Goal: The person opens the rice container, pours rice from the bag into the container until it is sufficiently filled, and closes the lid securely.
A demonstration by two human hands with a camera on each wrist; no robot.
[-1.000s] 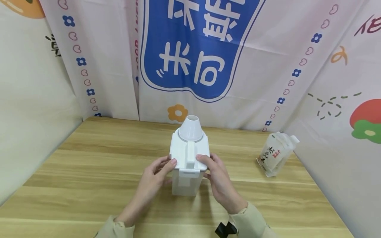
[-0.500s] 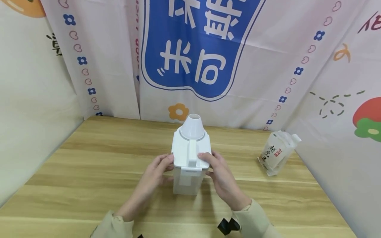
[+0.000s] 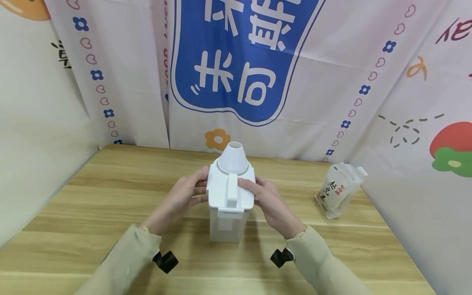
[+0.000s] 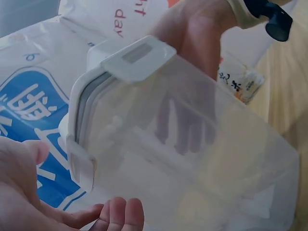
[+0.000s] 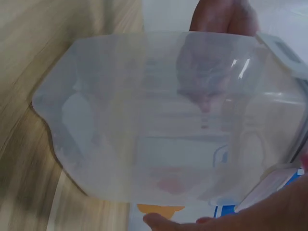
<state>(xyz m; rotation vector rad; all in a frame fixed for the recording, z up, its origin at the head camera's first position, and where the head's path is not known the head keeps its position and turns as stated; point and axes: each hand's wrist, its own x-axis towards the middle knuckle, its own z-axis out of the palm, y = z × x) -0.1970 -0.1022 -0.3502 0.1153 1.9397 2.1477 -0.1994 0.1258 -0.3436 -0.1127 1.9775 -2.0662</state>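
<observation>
Centre of the frame, slightly low: clear container point(image 3: 225, 229) stands upright on the wood-grain surface point(image 3: 92, 237). White lid point(image 3: 216, 191) on, cone point(image 3: 232, 159) at its far end, bar handle point(image 3: 232, 191) along the near half, clip point(image 3: 230, 213) at the near edge.

Right hand point(image 3: 271, 203) holds it: thumb over the lid just beside the handle, fingers down the side wall. Left hand point(image 3: 180, 196) is at the other side, fingers loose, thumb clear of the wall in the left wrist view. Contact on that side: can't tell.

Why like that: a hand per side, high up near the lid, probably keeps a tall box from tipping or sliding. Lengthwise placement puts the clip and handle toward the person, easiest to reach, I'd guess. Bag point(image 3: 337, 192) sits well apart at right of frame, near the side wall; likely parked there for elbow room.

Writing: bag has black brush characters, last one reads as 米 (rice), plus smaller red ones I won't swear to. Blue sign point(image 3: 239, 57) on the cloth behind shows 未 and 可; the upper characters run out of frame. Left wrist view catches "day" in red on the side wall. Pale patch on the container front: no legible print.
</observation>
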